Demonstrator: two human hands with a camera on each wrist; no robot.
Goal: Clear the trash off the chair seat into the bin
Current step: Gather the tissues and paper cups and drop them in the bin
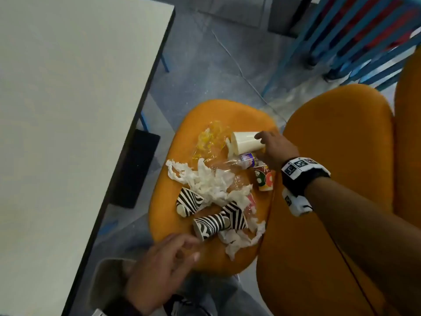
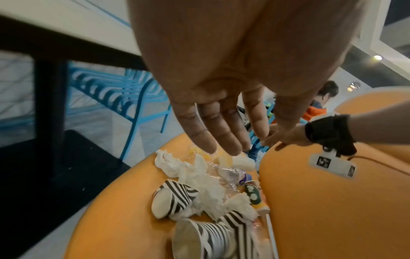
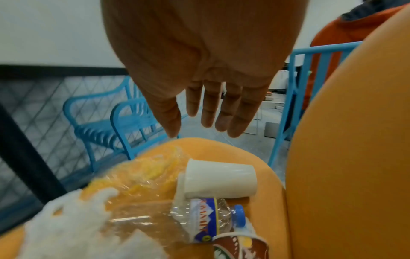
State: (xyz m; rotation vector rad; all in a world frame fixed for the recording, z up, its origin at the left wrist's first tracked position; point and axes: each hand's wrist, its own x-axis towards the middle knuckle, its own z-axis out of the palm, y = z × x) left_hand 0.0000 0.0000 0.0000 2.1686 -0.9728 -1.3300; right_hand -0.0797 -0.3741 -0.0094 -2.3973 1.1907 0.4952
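Observation:
The orange chair seat [image 1: 168, 179] holds a white paper cup [image 1: 247, 142] on its side, a crushed clear bottle [image 1: 241, 161] with a blue cap, a colourful printed cup [image 1: 264, 180], three zebra-striped cups [image 1: 189, 201], white tissues [image 1: 211, 181] and crumpled clear wrap [image 1: 210, 137]. My right hand [image 1: 264, 144] hovers just over the white cup [image 3: 219, 180], fingers [image 3: 221, 112] straight and holding nothing. My left hand [image 1: 186, 249] hangs relaxed at the seat's front edge, above the grey bin [image 1: 107, 281]. It is empty, and its fingers [image 2: 219, 133] are loosely extended.
A white table [image 1: 68, 110] with a dark edge runs along the left, close to the seat. The orange chair back [image 1: 330, 179] rises on the right. Blue metal chairs [image 1: 355, 42] stand on the grey floor beyond. A person in orange [image 2: 315, 112] sits far off.

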